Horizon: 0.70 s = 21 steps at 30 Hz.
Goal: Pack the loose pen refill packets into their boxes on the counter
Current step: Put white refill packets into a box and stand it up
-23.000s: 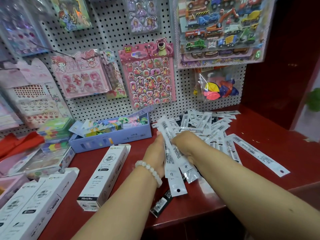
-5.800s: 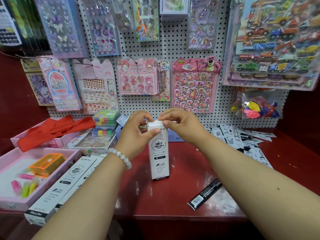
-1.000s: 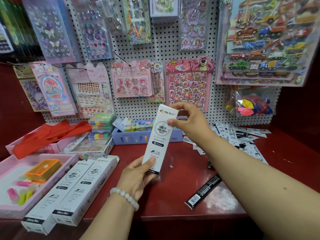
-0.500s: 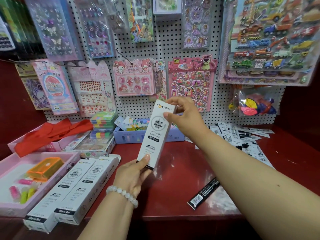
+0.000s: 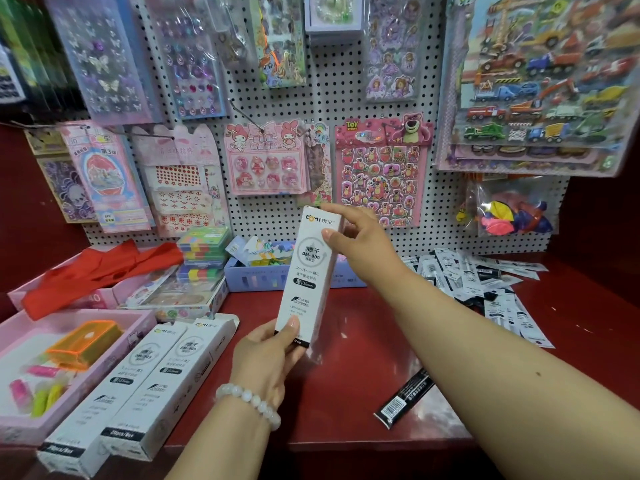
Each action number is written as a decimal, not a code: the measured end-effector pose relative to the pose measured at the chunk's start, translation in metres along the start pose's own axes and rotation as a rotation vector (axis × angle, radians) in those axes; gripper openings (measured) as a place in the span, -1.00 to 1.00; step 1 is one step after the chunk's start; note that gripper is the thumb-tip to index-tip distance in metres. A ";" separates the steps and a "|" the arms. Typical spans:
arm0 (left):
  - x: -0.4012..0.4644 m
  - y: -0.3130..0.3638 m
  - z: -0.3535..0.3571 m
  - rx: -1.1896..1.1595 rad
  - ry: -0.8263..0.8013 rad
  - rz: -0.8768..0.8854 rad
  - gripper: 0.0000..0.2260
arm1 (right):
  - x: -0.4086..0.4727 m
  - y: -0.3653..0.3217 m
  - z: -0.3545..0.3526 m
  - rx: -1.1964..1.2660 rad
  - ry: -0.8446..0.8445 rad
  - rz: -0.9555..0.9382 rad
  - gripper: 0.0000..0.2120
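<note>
A tall white refill box (image 5: 310,271) is held upright and slightly tilted above the red counter (image 5: 346,393). My left hand (image 5: 266,358) grips its bottom end, and my right hand (image 5: 363,244) grips its top. Its top flap looks closed. Two more white refill boxes (image 5: 138,386) lie side by side at the front left. A pile of loose refill packets (image 5: 485,285) is spread at the back right of the counter. One black packet (image 5: 403,398) lies alone near the front edge.
A pink tray (image 5: 20,420) with an orange case and highlighters sits at the far left. A blue box (image 5: 256,278) of small cards stands against the pegboard (image 5: 339,109), which is hung with sticker sheets. Red cloth (image 5: 93,268) lies on pink boxes at the left.
Since a second ago both hands have raised the box a little and kept it tilted. Earlier, it stood on the counter while I pressed its top flap.
</note>
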<state>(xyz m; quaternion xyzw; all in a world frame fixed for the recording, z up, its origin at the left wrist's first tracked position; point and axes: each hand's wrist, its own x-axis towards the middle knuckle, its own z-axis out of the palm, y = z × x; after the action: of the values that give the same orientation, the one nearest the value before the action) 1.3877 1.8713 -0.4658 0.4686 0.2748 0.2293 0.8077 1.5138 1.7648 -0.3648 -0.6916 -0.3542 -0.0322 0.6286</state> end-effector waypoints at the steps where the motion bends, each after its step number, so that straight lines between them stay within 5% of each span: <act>1: -0.002 0.002 -0.002 0.024 -0.017 0.012 -0.80 | 0.001 0.003 0.001 0.053 0.003 0.022 -0.61; 5: -0.002 0.003 -0.018 0.205 -0.068 0.013 -0.83 | -0.004 0.024 0.019 0.208 -0.008 0.195 -0.43; 9: 0.004 -0.001 -0.032 0.298 -0.001 0.006 -0.83 | -0.016 0.056 0.048 0.071 -0.113 0.400 -0.33; 14: 0.012 -0.004 -0.035 0.307 0.128 -0.039 -0.82 | -0.028 0.076 0.071 0.016 -0.228 0.612 -0.53; 21: 0.020 -0.003 -0.028 0.432 0.247 0.055 -0.76 | -0.029 0.085 0.078 -0.180 -0.285 0.572 -0.62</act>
<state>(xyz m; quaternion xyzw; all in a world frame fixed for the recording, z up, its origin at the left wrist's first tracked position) 1.3846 1.9008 -0.4846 0.6059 0.4011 0.2426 0.6427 1.5061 1.8244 -0.4673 -0.8133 -0.2257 0.2113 0.4929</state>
